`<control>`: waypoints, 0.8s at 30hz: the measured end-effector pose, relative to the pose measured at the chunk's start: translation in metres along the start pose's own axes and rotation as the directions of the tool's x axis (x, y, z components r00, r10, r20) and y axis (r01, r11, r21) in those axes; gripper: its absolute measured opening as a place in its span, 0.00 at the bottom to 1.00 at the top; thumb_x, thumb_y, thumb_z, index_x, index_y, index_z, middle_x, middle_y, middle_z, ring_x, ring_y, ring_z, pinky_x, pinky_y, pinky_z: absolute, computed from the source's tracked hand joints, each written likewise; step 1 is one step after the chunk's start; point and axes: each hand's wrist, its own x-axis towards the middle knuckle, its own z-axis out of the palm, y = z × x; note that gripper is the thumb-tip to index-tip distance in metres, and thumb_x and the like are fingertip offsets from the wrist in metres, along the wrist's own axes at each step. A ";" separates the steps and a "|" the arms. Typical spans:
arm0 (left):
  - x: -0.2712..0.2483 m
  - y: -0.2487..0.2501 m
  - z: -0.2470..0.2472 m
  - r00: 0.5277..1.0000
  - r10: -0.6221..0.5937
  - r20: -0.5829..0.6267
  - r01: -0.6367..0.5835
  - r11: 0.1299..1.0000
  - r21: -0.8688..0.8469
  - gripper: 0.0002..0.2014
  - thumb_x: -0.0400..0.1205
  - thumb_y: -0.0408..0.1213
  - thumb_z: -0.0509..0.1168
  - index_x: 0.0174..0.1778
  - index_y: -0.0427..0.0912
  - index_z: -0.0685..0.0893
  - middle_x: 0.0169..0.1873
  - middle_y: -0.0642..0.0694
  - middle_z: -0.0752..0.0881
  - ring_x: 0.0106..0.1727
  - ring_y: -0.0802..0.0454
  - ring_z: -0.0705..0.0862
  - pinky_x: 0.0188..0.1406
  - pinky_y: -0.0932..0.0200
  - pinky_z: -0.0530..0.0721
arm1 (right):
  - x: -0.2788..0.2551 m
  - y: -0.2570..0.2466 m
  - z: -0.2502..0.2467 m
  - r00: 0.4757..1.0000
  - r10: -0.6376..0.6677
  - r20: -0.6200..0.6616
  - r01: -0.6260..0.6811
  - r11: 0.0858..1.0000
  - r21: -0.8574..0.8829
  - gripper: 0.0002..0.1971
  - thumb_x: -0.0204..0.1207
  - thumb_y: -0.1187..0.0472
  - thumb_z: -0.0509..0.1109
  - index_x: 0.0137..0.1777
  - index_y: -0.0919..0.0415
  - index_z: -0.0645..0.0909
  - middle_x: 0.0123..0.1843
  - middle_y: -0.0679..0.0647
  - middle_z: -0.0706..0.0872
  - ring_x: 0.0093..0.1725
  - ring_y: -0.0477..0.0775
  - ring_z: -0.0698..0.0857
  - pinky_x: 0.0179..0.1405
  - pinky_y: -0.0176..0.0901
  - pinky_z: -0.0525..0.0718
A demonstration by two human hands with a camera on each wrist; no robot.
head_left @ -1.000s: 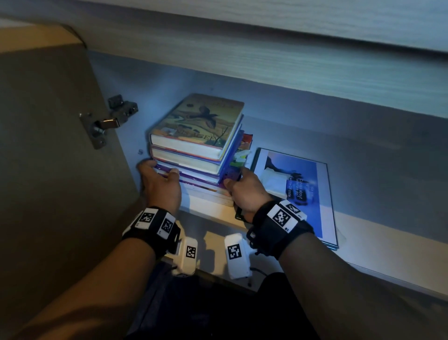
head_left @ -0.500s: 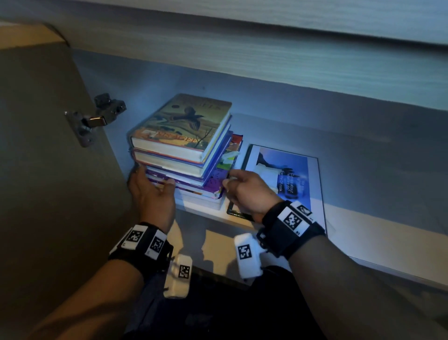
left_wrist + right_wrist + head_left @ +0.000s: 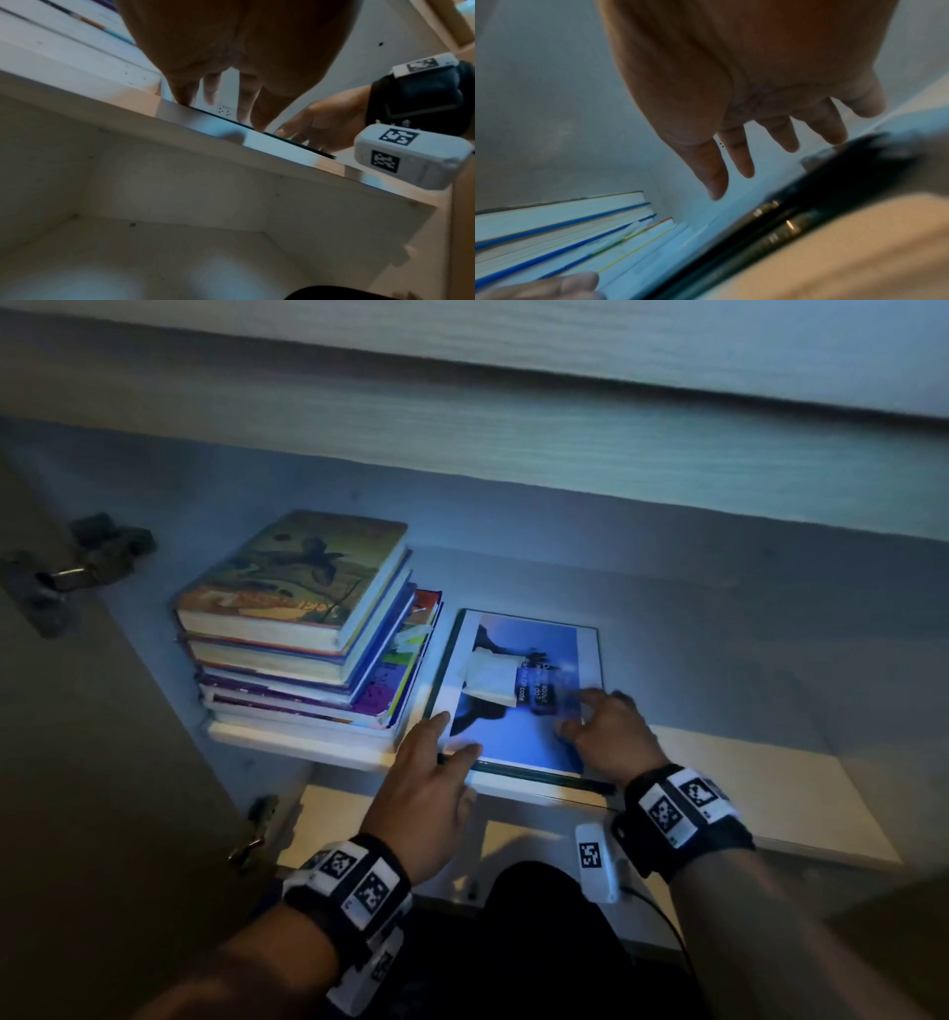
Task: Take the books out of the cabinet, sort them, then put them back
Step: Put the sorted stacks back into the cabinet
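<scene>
A stack of several books (image 3: 303, 634) lies at the left of the cabinet shelf (image 3: 744, 793), topped by a thick book with a bird on its cover. Right of it a thin blue-and-white book (image 3: 518, 690) lies flat, its near edge over the shelf's front. My left hand (image 3: 436, 762) rests with straight fingers on that book's near left corner. My right hand (image 3: 601, 721) hovers with spread fingers over its right part; the right wrist view shows the fingers (image 3: 716, 172) extended and holding nothing. The stack's page edges (image 3: 577, 229) show there too.
The open cabinet door (image 3: 77, 762) with its hinge (image 3: 77, 567) stands at the left. A lower compartment (image 3: 154, 233) lies under the shelf. The shelf's right part is bare, and the cabinet's top panel (image 3: 513, 418) hangs low overhead.
Both hands left the bottom of the stack and moved right to the thin blue book. The stack stays on the shelf. The camera view shifted right as well.
</scene>
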 end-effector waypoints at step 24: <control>0.006 0.001 -0.016 0.937 -0.209 0.280 0.212 0.977 0.021 0.29 0.76 0.41 0.63 0.76 0.50 0.73 0.75 0.24 0.74 0.74 0.18 0.74 0.62 0.27 0.83 | -0.011 0.000 0.008 0.999 0.009 0.040 -0.011 0.999 0.037 0.30 0.82 0.48 0.66 0.85 0.43 0.68 0.88 0.61 0.64 0.89 0.63 0.59 0.84 0.59 0.64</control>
